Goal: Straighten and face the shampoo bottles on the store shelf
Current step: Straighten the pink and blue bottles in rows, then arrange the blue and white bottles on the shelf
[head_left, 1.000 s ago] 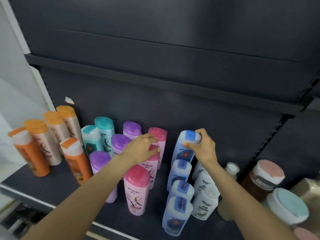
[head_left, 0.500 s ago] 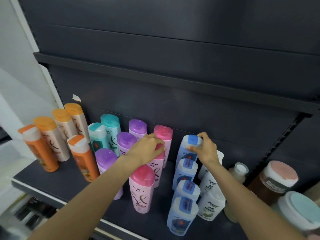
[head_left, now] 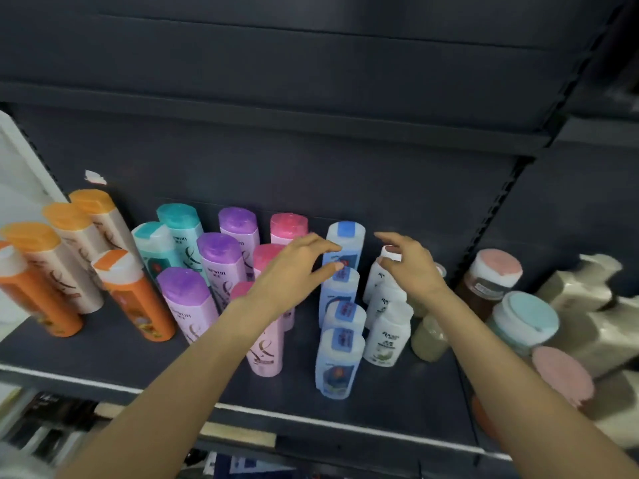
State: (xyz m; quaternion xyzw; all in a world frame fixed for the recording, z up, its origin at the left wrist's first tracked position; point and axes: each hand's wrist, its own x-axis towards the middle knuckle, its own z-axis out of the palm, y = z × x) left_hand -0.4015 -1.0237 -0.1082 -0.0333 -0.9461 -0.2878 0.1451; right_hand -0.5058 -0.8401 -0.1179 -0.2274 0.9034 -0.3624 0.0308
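Shampoo bottles stand in rows running front to back on the dark shelf: orange-capped bottles at the left, then teal, purple, pink, blue-capped and white bottles. My left hand hovers over the pink row, fingers spread and reaching right toward the rear blue-capped bottle; it holds nothing. My right hand is open above the rear white bottles, just right of that blue-capped bottle and apart from it.
Jars with pink and light-blue lids stand at the right, with beige boxes beyond them. An upper shelf edge overhangs the bottles. A white strip runs along the shelf's front edge. More goods lie on the shelf below.
My right hand has let go of the rear blue-capped bottle and opened to its right. My left hand has lifted off the pink cap and spread its fingers toward the blue row.
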